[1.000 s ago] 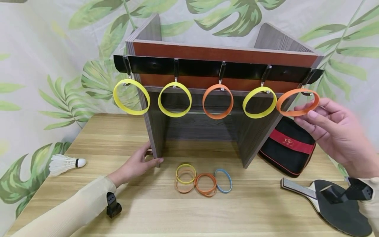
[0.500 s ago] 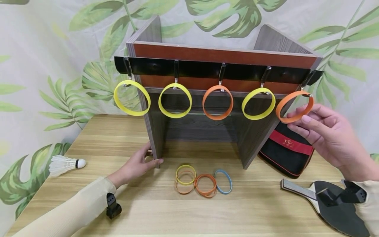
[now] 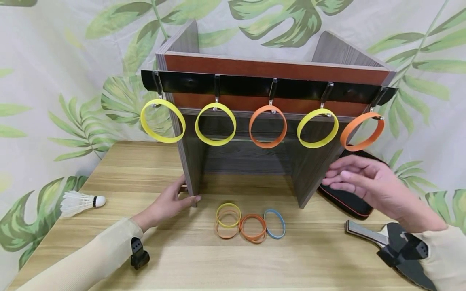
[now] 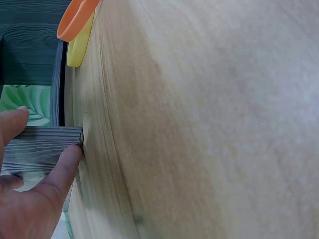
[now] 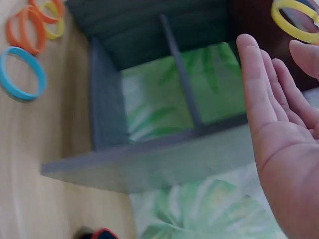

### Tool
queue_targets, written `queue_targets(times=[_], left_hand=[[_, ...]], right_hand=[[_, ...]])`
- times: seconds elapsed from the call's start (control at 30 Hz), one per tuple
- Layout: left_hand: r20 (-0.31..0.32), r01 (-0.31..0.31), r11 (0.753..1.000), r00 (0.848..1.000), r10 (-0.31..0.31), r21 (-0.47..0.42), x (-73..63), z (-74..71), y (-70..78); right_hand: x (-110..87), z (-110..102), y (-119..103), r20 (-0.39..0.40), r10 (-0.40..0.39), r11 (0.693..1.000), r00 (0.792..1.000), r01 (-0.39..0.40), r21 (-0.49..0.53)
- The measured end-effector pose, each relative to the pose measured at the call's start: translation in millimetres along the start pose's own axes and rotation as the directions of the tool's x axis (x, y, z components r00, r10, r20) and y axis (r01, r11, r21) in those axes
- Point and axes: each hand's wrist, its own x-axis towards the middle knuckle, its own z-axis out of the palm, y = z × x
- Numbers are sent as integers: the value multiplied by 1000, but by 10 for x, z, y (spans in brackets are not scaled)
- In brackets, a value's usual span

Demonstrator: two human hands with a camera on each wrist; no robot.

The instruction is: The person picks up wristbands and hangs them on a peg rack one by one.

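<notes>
A grey wooden shelf unit (image 3: pixel 307 171) stands on the table, with a black hook rail (image 3: pixel 245 87) across its front. My left hand (image 3: pixel 167 204) grips the bottom of the shelf's left side panel (image 4: pixel 42 144), thumb and fingers on either side. From the hooks hang yellow wristbands (image 3: pixel 215 142) and orange ones, one band per hook. The rightmost orange wristband (image 3: pixel 358 148) hangs slightly tilted. Below it my right hand (image 3: pixel 382 192) is in the air with nothing in it, its fingers lightly bent and apart from the band.
On the table before the shelf lie several loose bands, including a blue wristband (image 3: pixel 277 237) and orange wristbands (image 3: pixel 253 237). A shuttlecock (image 3: pixel 78 203) lies at the left. To the right are a black case (image 3: pixel 354 207) and a table tennis bat (image 3: pixel 367 234), both partly covered by the right arm.
My right hand has let go of the rightmost orange wristband and moved down and left. That band now hangs freely from its hook. The left hand keeps its place.
</notes>
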Motion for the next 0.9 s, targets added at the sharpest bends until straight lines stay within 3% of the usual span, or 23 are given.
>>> queue_targets(times=[0.1, 0.17, 0.33, 0.4, 0.57, 0.9], left_hand=[[3, -1, 1000, 1000, 1, -2, 0, 9, 0], [4, 0, 1000, 1000, 0, -2, 1, 12, -3], [-1, -2, 1000, 1000, 2, 0, -2, 9, -10], [-5, -9, 1000, 1000, 9, -6, 1, 6, -11], [-5, -27, 999, 1000, 27, -20, 17, 13, -11], [-9, 0, 1000, 1000, 0, -3, 5, 11, -7]], right_hand=[[41, 123, 131, -13, 91, 990, 996, -92, -108], [84, 206, 230, -37, 164, 965, 986, -168, -203], [263, 397, 545, -133, 323, 842, 937, -349, -411], [361, 458, 691, -146, 353, 819, 924, -381, -428], [614, 585, 1038, -121, 358, 814, 926, -373, -445], [1012, 846, 1470, -30, 374, 757, 927, -324, -567]])
